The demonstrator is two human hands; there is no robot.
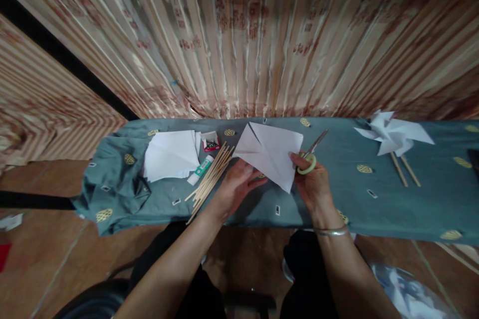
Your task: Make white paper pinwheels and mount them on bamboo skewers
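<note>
A white paper square (271,152) with cuts running in from its corners is held above the blue-grey cloth (337,199). My left hand (234,187) holds the sheet from below at its near-left edge. My right hand (312,184) grips scissors (311,156) with pale green handles; their blades point away to the upper right, beside the sheet's right corner. A silver bangle (331,232) circles my right wrist.
A stack of white sheets (170,154) lies at the left. Beside it are a glue stick (200,169), a small box of pins (210,142) and a bundle of wooden sticks (209,179). Finished paper pinwheels (392,135) on sticks lie at the right. A curtain hangs behind.
</note>
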